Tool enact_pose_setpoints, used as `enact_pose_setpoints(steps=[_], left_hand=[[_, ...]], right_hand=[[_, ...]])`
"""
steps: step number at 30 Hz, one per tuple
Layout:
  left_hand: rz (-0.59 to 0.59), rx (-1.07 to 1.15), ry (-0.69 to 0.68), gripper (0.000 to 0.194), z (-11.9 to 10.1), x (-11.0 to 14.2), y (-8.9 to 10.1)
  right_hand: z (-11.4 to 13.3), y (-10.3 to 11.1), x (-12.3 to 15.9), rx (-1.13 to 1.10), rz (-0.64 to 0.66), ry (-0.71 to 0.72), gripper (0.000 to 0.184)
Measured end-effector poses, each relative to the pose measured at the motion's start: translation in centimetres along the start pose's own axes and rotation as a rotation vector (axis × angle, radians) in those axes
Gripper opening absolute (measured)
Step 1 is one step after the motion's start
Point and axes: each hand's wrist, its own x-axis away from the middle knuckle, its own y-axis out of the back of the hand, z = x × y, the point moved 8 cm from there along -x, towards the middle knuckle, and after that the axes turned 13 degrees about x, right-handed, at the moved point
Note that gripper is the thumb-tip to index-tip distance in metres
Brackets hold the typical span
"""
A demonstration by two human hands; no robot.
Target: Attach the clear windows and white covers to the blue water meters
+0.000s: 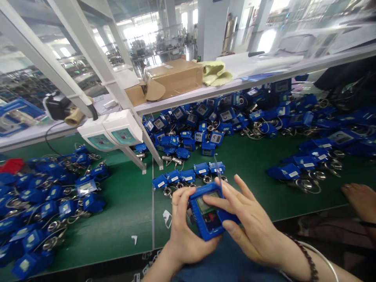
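My left hand (185, 231) is wrapped round a blue meter housing (210, 233), its thumb underneath and fingers along the left edge. The housing's open face shows a grey display (207, 199) and a dark interior with some red below. My right hand (249, 219) grips the meter's right side, one finger resting on the display. Its thumb and other fingers are at a blue part (227, 216) there; whether this joins the housing is hidden. A thin see-through piece (217, 169) stands up behind the right fingers; what holds it I cannot tell.
Beyond my hands several blue meters (188, 176) stand in a row on the green table (123, 219). More meters are piled at left (44, 207), back (202, 117) and right (305, 160). White scraps (167, 218) lie nearby. A shelf holds a cardboard box (176, 78). Another person's hand (360, 199) is at right.
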Motion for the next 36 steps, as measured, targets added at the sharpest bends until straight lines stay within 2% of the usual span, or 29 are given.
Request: enact_pose_setpoints(steps=[2,4,5,7,9,10,11,12,14,16,19,22,23,24,26,28,29,30,32,34,36], left_hand=[[-0.004,0.008,0.008,0.081,0.2,0.0,-0.1],[0.002,0.021,-0.037,0.083,-0.1,0.1,-0.2],[0.001,0.022,-0.047,0.083,-0.2,0.0,-0.2],[0.002,0.016,-0.018,0.082,-0.2,-0.1,-0.2],[0.035,0.013,0.039,0.082,-0.3,-0.2,-0.4],[0.062,0.015,0.046,0.081,-0.6,-0.3,-0.5],[0.100,0.021,0.038,0.082,-1.0,-0.3,-0.7],[0.129,0.029,0.027,0.082,-1.3,-0.4,-0.9],[0.176,0.032,0.025,0.084,-1.7,-0.4,-1.2],[0.234,0.016,0.012,0.084,-1.9,-0.3,-1.8],[0.318,0.006,0.021,0.083,-1.4,-0.1,-2.8],[0.285,0.094,0.163,0.090,0.0,0.2,-2.8],[0.259,0.133,0.202,0.093,0.4,0.3,-2.7],[0.234,0.163,0.221,0.095,0.6,0.4,-2.5],[0.191,0.194,0.193,0.093,0.5,0.6,-2.0],[0.157,0.198,0.124,0.090,0.0,0.6,-1.4],[0.137,0.192,0.088,0.090,-0.2,0.6,-1.1],[0.118,0.185,0.057,0.090,-0.5,0.6,-0.8],[0.090,0.156,0.009,0.092,-0.8,0.5,-0.4],[0.063,0.109,-0.023,0.094,-1.0,0.3,-0.2],[0.040,0.062,-0.044,0.094,-1.3,0.2,-0.2]], right_hand=[[0.6,0.0,0.1,-0.046,0.010,0.039,0.065],[1.5,-0.1,0.4,-0.193,0.062,0.128,0.061],[1.4,0.0,0.5,-0.295,0.079,0.125,0.058],[-0.8,0.7,0.6,-0.470,0.008,-0.053,0.056],[-4.5,1.3,0.8,-0.536,-0.091,-0.352,0.067],[-5.8,1.1,0.7,-0.547,-0.072,-0.458,0.076],[-6.5,0.5,0.4,-0.569,0.014,-0.506,0.085],[-6.6,-0.6,0.0,-0.610,0.158,-0.509,0.091],[-6.0,-2.4,-0.6,-0.691,0.423,-0.491,0.095],[-5.5,-3.4,-1.2,-0.704,0.519,-0.506,0.097],[-5.5,-4.3,-2.0,-0.618,0.487,-0.566,0.090],[-6.0,-5.4,-2.4,-0.609,0.476,-0.602,0.074],[-6.5,-5.3,-2.5,-0.635,0.428,-0.616,0.067],[-7.4,-4.7,-2.6,-0.663,0.333,-0.633,0.058],[-9.7,-1.9,-2.1,-0.664,0.014,-0.691,0.037],[-11.5,1.6,-0.2,-0.572,-0.295,-0.776,0.022],[-11.9,2.9,1.0,-0.518,-0.377,-0.834,0.017],[-12.0,3.8,2.3,-0.474,-0.400,-0.898,0.013],[-11.2,4.3,4.2,-0.437,-0.321,-0.992,0.009],[-9.5,3.6,5.1,-0.472,-0.174,-0.992,0.012],[-7.8,2.5,5.1,-0.543,-0.060,-0.958,0.025]])
